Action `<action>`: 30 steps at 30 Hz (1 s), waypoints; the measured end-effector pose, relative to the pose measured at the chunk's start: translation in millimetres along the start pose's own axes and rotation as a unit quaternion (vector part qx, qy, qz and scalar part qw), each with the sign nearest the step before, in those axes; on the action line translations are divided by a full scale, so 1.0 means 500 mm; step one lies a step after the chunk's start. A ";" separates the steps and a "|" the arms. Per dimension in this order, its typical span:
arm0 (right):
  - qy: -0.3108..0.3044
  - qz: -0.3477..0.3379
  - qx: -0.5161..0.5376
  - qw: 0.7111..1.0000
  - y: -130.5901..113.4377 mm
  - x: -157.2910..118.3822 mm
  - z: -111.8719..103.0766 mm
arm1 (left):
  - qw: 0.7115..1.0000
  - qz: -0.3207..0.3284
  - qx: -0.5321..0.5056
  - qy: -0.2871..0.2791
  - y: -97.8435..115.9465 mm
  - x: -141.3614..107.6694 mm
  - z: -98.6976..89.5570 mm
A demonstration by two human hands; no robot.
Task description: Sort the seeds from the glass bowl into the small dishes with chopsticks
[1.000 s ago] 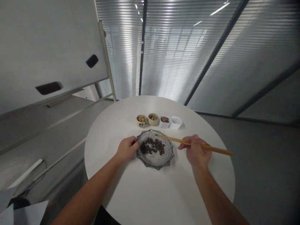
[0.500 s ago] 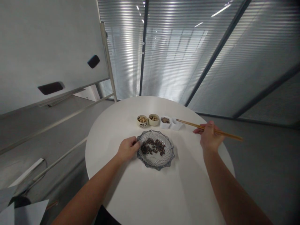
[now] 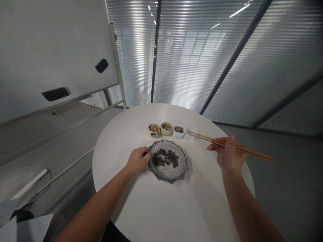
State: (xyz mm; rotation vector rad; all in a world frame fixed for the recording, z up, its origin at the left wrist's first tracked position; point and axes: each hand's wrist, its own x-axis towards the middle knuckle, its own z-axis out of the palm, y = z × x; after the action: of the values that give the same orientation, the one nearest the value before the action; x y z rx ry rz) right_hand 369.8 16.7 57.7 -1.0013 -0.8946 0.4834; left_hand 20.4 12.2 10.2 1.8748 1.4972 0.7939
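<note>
My left hand (image 3: 138, 159) is closed on the left rim of a scalloped glass bowl (image 3: 168, 177). Inside the bowl lie many small dark brown pieces (image 3: 171, 157), too small to name surely. My right hand (image 3: 229, 153) grips a pair of wooden chopsticks (image 3: 208, 138), whose tips reach left over a small white dish (image 3: 191, 134). Whether the tips hold anything is too small to tell. Left of that dish stands another white dish (image 3: 178, 134) with brownish bits in it. Beside it are two cream-coloured bowls, one plain (image 3: 166, 131) and one with black lettering (image 3: 153, 133), both holding pale tan pieces.
Everything stands on a round white table (image 3: 161, 208). A whiteboard (image 3: 63, 50) on a metal frame is at the left. Behind the table runs a ribbed glass wall (image 3: 181, 67). White sheets (image 3: 32, 228) show at the lower left.
My right hand has moved slightly right and down, and the chopstick tips have shifted left and lower across the white dish. My left hand stays on the glass bowl's rim.
</note>
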 end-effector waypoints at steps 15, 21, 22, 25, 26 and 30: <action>-0.213 0.116 -0.089 0.966 0.010 -0.128 0.013 | 1.000 0.003 -0.005 0.009 -0.007 0.001 0.006; -0.228 0.101 -0.113 0.962 0.017 -0.136 0.019 | 1.000 -0.001 -0.005 0.009 -0.005 0.001 0.006; -0.225 0.093 -0.119 0.963 0.016 -0.137 0.020 | 1.000 -0.001 -0.006 0.010 -0.005 0.001 0.006; -0.215 0.060 -0.147 0.964 0.012 -0.142 0.026 | 1.000 0.001 -0.004 0.009 -0.003 0.001 0.005; -0.214 0.049 -0.157 0.963 0.010 -0.144 0.027 | 1.000 0.002 -0.004 0.008 -0.003 0.001 0.004; -0.210 0.021 -0.177 0.961 0.008 -0.151 0.031 | 1.000 0.004 -0.002 0.009 -0.005 0.001 0.004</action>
State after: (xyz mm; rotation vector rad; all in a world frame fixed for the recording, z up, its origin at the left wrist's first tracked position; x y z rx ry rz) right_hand 314.7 -27.3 26.3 -1.2684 -1.3766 0.5966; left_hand 20.5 12.9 7.2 1.8758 1.4984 0.8193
